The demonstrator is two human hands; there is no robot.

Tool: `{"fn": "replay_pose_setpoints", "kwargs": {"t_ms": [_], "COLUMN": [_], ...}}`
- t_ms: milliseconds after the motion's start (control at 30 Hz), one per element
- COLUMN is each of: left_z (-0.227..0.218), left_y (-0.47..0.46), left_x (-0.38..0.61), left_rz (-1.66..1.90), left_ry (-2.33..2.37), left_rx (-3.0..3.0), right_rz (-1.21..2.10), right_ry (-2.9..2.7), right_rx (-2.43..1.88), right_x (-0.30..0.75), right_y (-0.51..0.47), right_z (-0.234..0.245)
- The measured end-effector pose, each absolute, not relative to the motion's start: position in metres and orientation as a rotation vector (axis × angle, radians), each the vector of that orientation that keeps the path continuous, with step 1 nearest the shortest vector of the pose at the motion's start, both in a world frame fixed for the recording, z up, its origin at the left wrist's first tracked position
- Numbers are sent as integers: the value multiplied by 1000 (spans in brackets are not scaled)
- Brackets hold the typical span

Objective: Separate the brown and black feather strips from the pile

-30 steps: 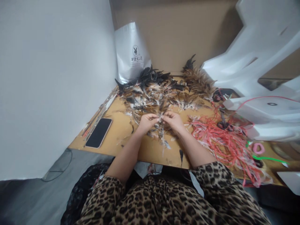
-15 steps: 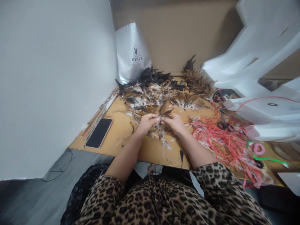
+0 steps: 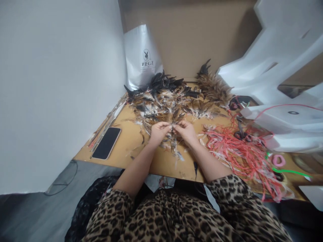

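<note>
My left hand (image 3: 158,131) and my right hand (image 3: 187,131) meet over the wooden table (image 3: 131,141), fingertips pinched together on a small bunch of brown and white feathers (image 3: 174,121). The bunch fans up and away from my fingers. Loose feather scraps (image 3: 174,146) lie on the table just under my hands. A large pile of brown, black and white feathers (image 3: 166,97) spreads across the table right behind them.
A black phone (image 3: 106,143) lies at the table's left edge. A tangle of red string (image 3: 237,151) with black scissors (image 3: 242,134) sits to the right. A silver bag (image 3: 142,55) leans at the back. White foam pieces (image 3: 282,77) crowd the right side.
Both hands have stayed in place, working the feather bunch between the fingertips; the bunch's tips have shifted a little.
</note>
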State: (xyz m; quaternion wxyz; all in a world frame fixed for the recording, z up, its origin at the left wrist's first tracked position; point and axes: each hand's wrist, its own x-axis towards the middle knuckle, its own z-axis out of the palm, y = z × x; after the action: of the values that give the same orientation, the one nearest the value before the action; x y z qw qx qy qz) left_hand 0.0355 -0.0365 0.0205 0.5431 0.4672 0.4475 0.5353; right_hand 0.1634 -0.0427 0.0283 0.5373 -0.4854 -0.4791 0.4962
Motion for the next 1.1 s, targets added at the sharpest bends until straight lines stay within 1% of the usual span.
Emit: {"fn": "replay_pose_setpoints", "kwargs": {"t_ms": [200,300,467,567,667,800,967,1100], "left_z": [18,16,15,15,15,15,19,16], "left_y": [-37,-37,-34,-33,-33,-34,-36,-36], "left_x": [33,33,30,26,23,26,33,34], "left_rz": [1387,1444,1205,1032,937,1009,1140,1183], "left_ry": [1079,1086,939,755,667,748,939,1015], "left_rx": [1324,1397,1074,955,892,891,1095,1179], "right_rz": [1086,1109,1323,1489,1575,1497,1306,1294], "right_ry": [-1238,-1241,-1201,-1258,-1305,-1241,-1188,-1225], "right_rx": [-1248,-1242,-1133,-975,-845,-925,-1058,-1044], "right_x": [165,165,171,177,182,182,179,176], "right_y": [-42,-43,-43,-42,-40,-37,-34,-36], "right_z": [28,29,32,31,28,21,17,18]}}
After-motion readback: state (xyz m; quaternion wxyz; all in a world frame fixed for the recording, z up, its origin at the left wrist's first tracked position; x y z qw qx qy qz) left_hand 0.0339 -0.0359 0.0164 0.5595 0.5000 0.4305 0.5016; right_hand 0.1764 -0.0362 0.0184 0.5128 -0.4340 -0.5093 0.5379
